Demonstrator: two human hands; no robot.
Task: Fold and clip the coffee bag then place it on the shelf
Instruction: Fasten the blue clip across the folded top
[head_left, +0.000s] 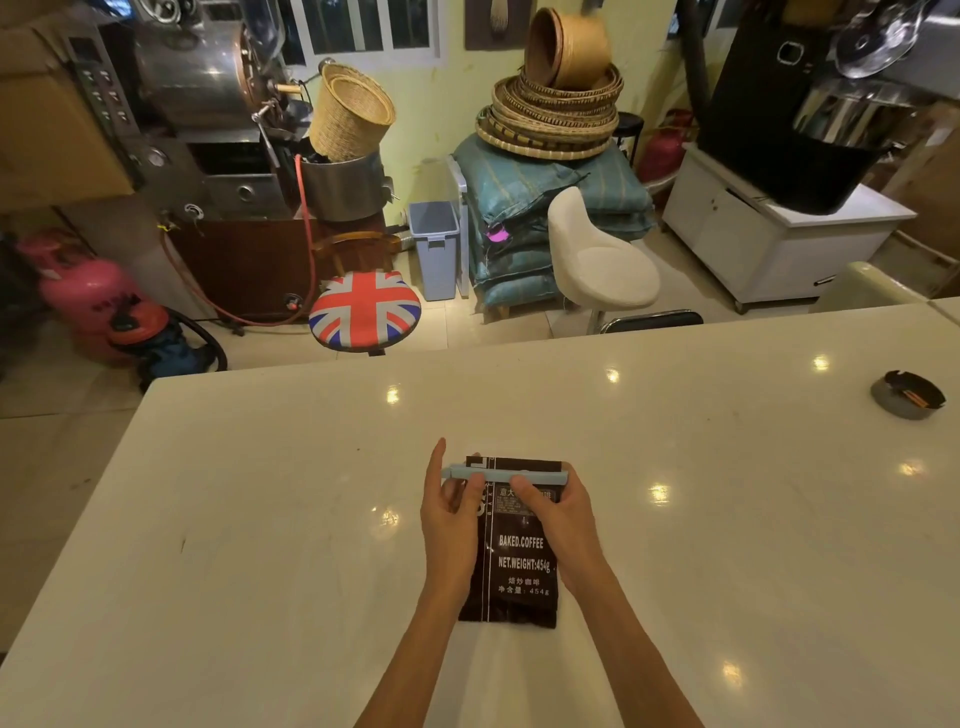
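- The coffee bag (519, 561) lies flat on the white surface (260, 519), printed side up, its top end toward twelve o'clock, straight ahead of the person.
- A pale blue clip (506, 475) lies across the bag's top end, running nine to three o'clock.
- The left hand (449, 525) pinches the clip's nine o'clock end between thumb and fingers. The right hand (558, 514) is closed on the three o'clock end, thumb pressing on top.
- The step looks like closing the clip. It would go best with the clip square across the full width, pressed shut from one end to the other with the fold kept tight under it.
- Whether the bag's top is already folded under the clip is hard to tell; the fold itself is covered.
- Whether the clip is latched or only resting cannot be seen.
- The bag's left edge is hidden by the left wrist.
- No shelf for the bag can be picked out here.
- An ashtray (908, 397) sits well apart at two o'clock.
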